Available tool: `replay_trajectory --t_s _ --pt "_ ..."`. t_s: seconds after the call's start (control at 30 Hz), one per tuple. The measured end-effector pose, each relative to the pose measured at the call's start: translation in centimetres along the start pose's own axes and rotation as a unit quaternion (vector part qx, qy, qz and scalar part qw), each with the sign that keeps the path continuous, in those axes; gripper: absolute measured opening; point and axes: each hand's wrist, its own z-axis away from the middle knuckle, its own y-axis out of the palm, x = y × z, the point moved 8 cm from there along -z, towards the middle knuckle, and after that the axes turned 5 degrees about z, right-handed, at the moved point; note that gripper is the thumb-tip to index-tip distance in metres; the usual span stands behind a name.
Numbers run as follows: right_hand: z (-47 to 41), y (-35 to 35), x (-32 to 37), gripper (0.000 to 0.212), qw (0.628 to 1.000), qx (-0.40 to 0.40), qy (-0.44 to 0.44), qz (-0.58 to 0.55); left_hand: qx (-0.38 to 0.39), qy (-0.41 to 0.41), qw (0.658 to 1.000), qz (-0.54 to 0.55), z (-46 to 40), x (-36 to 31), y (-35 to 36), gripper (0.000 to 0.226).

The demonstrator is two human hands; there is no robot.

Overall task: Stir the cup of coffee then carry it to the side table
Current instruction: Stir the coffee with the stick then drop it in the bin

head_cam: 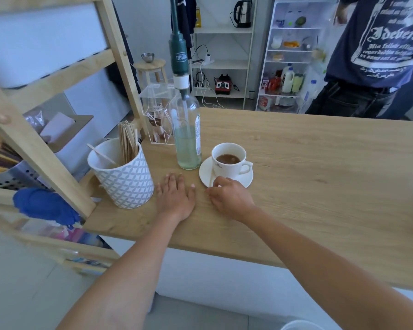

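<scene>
A white cup (229, 160) holding brown coffee stands on a white saucer (244, 179) on the wooden counter (320, 177). A thin wooden stirrer (211, 175) lies on the saucer's left side. My right hand (230, 198) rests at the saucer's near edge, its fingertips pinched at the stirrer's lower end. My left hand (175, 195) lies flat on the counter, palm down, fingers apart, just left of the saucer and holding nothing.
A glass syrup bottle with a green pump (187, 129) stands just left of the cup. A patterned pot of wooden stirrers (123, 172) sits further left by a wooden shelf frame (45, 148). A person (377, 55) stands by an open fridge (293, 55) beyond the counter.
</scene>
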Motion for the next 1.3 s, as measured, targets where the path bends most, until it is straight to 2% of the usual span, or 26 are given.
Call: replay_trajectory --t_s 0.27,0.5,0.63,0.87,1.1,1.3 --pt "-0.6 -6.3 0.2 0.019 0.983 -0.170 0.026 -0.072 0.005 0.002 1.000 -0.001 0.2 0.0 0.1 0.065" --pt "-1.1 -14.0 -4.1 0.019 0.929 -0.292 0.165 -0.155 0.013 0.004 1.000 -0.001 0.2 0.0 0.2 0.065" --pt "-1.7 -14.9 -6.6 0.021 0.933 -0.267 0.209 -0.118 0.010 0.006 1.000 -0.002 0.2 -0.1 0.1 0.065" --pt "-3.8 -11.7 -6.6 0.021 0.957 -0.149 0.219 -0.117 0.006 0.006 1.000 0.003 0.4 -0.3 -0.1 0.064" --pt "-5.0 -12.0 -6.6 0.023 0.960 -0.128 0.248 -0.037 -0.002 0.009 1.000 0.004 0.3 -0.1 0.2 0.063" --pt "-6.1 -11.9 -5.3 0.025 0.962 -0.117 0.241 -0.048 -0.001 0.013 1.000 0.011 0.3 -0.3 0.1 0.064"
